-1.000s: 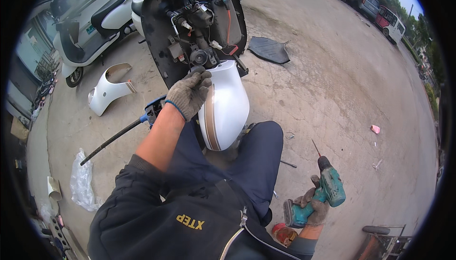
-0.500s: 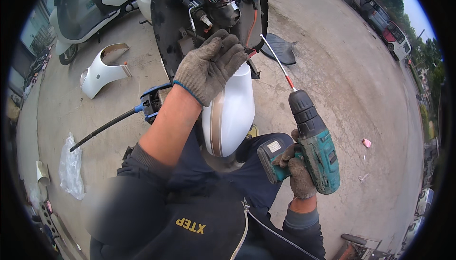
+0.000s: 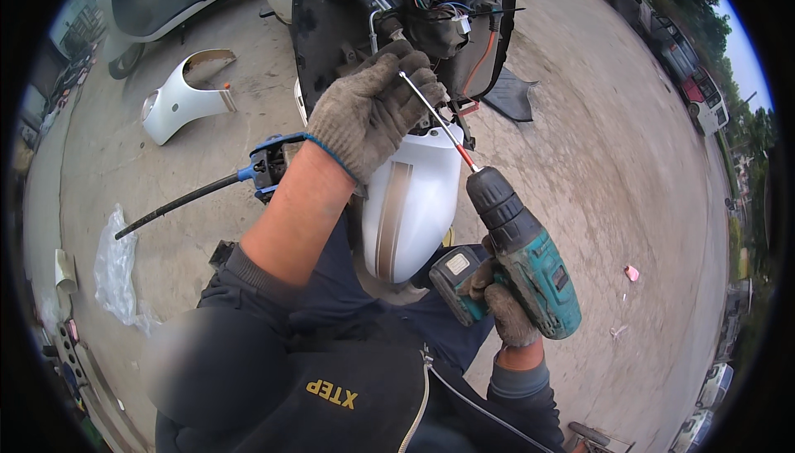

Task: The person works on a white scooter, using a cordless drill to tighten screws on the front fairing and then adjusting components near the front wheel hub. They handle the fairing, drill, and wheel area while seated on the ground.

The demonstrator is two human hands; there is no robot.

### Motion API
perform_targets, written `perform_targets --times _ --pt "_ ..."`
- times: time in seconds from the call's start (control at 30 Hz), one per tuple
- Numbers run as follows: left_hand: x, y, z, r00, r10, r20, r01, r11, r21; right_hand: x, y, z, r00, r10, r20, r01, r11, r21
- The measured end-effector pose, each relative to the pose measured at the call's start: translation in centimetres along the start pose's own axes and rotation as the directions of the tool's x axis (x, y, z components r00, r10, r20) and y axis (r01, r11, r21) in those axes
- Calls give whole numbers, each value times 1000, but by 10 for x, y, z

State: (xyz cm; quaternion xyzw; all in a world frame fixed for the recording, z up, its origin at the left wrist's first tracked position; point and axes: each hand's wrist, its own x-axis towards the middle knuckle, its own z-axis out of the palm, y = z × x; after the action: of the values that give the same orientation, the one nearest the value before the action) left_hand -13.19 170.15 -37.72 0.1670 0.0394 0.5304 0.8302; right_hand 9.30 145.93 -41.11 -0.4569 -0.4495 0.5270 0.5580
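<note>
My right hand (image 3: 511, 314), in a worn knit glove, grips a teal and black cordless drill (image 3: 540, 275). A long bit (image 3: 435, 115) with a red sleeve points up-left from its chuck. The bit's tip lies at the fingers of my gloved left hand (image 3: 373, 109); contact is unclear. Those fingers are bent and pressed together, hiding anything in them. My left hand is in front of the opened front of a scooter (image 3: 489, 47), where wires and metal parts show. Below it is the scooter's white front fender (image 3: 435, 196) with a tan stripe.
A loose white body panel (image 3: 178, 113) lies on the concrete at left. A blue tool with a black bar (image 3: 178, 204) is beside my left forearm, near a clear plastic bag (image 3: 116, 271). A dark mat (image 3: 512, 95) lies right of the scooter. Another white scooter (image 3: 153, 2) stands behind.
The drill has moved left, bringing its bit tip from right of the scooter to my left fingers. My left fingers have bent more. The view has shifted slightly.
</note>
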Motion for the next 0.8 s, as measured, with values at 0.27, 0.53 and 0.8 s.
perform_targets --times 0.27,0.53,0.8 --pt "5 18 1 999 24 25 -26 998 63 14 8 -1 999 -2 41 -2 995 104" --pt "8 32 1 999 1 52 -5 997 81 27 0 5 996 -14 87 -3 980 197" --pt "12 36 2 999 7 38 -12 993 120 32 1 1 998 9 58 -15 994 104"
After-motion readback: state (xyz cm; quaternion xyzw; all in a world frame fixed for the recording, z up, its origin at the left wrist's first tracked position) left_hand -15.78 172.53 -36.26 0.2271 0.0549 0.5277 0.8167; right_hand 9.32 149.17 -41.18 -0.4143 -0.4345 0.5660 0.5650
